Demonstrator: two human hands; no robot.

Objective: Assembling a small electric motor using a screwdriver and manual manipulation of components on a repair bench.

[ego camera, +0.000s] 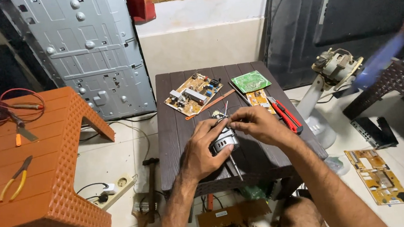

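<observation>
My left hand point(202, 152) grips a small silver electric motor point(224, 141) above the dark brown table point(174, 130); its thin shaft sticks out toward me. My right hand point(255, 123) pinches the thin wires at the motor's far end. Just beyond the hands lie a tan circuit board point(193, 94), a green circuit board point(250, 81) and a small orange board point(259, 98). Red-handled pliers point(286, 115) lie to the right of my right hand.
An orange plastic table point(63, 187) at left carries yellow-handled pliers point(16, 178), red wires and a screwdriver. On the floor are a power strip point(116, 188), a hammer point(149, 189), a white fan stand point(327, 84) and another tan board point(379, 175). A grey metal panel point(86, 50) leans behind.
</observation>
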